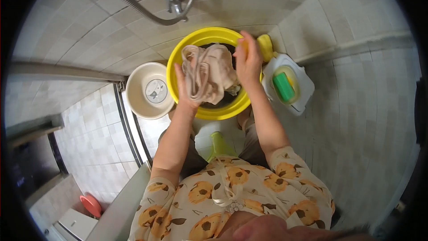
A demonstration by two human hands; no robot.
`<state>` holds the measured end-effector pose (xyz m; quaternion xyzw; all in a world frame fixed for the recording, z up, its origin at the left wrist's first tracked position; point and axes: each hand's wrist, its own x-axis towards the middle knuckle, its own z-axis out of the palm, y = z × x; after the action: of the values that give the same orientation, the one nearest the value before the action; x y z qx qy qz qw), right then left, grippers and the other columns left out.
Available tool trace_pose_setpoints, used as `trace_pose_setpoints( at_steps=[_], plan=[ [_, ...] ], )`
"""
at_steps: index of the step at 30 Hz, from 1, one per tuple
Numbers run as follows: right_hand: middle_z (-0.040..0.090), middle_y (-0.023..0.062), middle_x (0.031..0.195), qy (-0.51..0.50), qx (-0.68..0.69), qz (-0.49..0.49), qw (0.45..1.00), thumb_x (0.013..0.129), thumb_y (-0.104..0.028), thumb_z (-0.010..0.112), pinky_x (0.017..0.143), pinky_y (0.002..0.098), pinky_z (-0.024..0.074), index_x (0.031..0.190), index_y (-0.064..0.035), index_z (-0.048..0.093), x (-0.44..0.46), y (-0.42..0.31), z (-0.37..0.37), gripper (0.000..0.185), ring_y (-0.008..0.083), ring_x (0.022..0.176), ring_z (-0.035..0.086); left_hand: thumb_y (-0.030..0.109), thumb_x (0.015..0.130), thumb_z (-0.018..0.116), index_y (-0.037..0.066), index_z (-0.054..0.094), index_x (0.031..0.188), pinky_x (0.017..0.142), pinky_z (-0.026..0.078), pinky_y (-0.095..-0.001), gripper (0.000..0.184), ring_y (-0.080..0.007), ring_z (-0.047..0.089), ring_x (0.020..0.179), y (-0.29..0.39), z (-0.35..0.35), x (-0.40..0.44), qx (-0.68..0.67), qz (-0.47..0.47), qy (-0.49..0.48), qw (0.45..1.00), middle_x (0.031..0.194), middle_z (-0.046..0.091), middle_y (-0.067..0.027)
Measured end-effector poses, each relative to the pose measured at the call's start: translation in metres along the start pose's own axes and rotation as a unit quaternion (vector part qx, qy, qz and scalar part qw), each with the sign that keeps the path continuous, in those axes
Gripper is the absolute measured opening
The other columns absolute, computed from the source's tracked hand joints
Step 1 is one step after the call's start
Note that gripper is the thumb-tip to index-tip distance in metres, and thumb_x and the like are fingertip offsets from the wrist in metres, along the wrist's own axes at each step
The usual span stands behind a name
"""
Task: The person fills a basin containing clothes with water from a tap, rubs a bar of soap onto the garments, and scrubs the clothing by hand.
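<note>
A yellow basin [177,102] sits at the centre of the head view with dark contents partly visible inside. Over it is a bunched, pale beige-pink garment [220,69] with a folded band along its left side. My left hand [186,91] grips the garment's left side, its fingers partly hidden by the cloth. At the basin's right rim my right hand [249,60] is raised, fingers apart and slightly blurred, beside the garment rather than around it.
A cream basin [135,105] stands to the left. On the right, a white stool-like stand [305,100] bears a dish with a green block [283,86]. A yellow object [265,47] lies behind my right hand. A shower hose [147,14] loops above, near the wall tap [174,2].
</note>
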<state>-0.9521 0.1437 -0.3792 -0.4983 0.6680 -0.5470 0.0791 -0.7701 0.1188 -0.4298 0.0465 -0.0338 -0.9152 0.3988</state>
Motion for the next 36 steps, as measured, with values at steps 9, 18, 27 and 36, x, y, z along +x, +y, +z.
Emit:
trace_pose_setpoints(
  at_steps=[9, 18, 27, 36],
  plan=[
    [0.055, 0.0129, 0.115, -0.253, -0.090, -0.233, 0.935, 0.081, -0.035, 0.060, 0.102, 0.0478, 0.0268, 0.119, -0.0091, 0.056, -0.026, -0.047, 0.040, 0.047, 0.0253, 0.108, 0.051, 0.075, 0.083, 0.032, 0.016, 0.031, 0.142, 0.104, 0.036, -0.0425, 0.084, -0.0277, 0.042, 0.125, -0.017, 0.027, -0.003, -0.073, -0.039, -0.002, 0.997, 0.140, 0.040, -0.0087],
    [0.054, 0.0164, 0.116, -0.153, -0.167, -0.127, 0.966, 0.082, -0.031, 0.064, 0.099, 0.0459, 0.0336, 0.119, -0.0046, 0.056, -0.050, -0.026, 0.060, 0.046, 0.0330, 0.116, 0.047, 0.076, 0.083, 0.030, 0.017, 0.035, 0.140, 0.103, 0.037, -0.0420, 0.082, -0.0274, 0.044, 0.123, -0.022, 0.016, -0.007, 0.022, -0.050, 0.134, 0.990, 0.137, 0.043, -0.0098],
    [0.058, 0.0160, 0.107, -0.106, -0.115, 0.003, 0.988, 0.088, -0.024, 0.055, 0.085, 0.0425, 0.0444, 0.119, -0.0041, 0.054, -0.034, 0.000, 0.061, 0.037, 0.0354, 0.103, 0.051, 0.057, 0.095, 0.026, 0.014, 0.032, 0.142, 0.108, 0.030, -0.0417, 0.064, -0.0257, 0.040, 0.128, -0.030, 0.027, -0.006, 0.059, -0.020, 0.173, 0.983, 0.142, 0.040, -0.0082],
    [0.062, 0.0207, 0.090, -0.065, 0.034, 0.125, 0.989, 0.093, -0.024, 0.045, 0.078, 0.0423, 0.0456, 0.094, 0.0023, 0.059, -0.024, 0.019, 0.065, 0.030, 0.0385, 0.086, 0.059, 0.054, 0.096, 0.030, 0.010, 0.042, 0.136, 0.097, 0.044, -0.0357, 0.060, -0.0216, 0.051, 0.116, -0.025, 0.021, 0.000, 0.098, 0.023, 0.178, 0.979, 0.133, 0.050, -0.0074]
  ],
)
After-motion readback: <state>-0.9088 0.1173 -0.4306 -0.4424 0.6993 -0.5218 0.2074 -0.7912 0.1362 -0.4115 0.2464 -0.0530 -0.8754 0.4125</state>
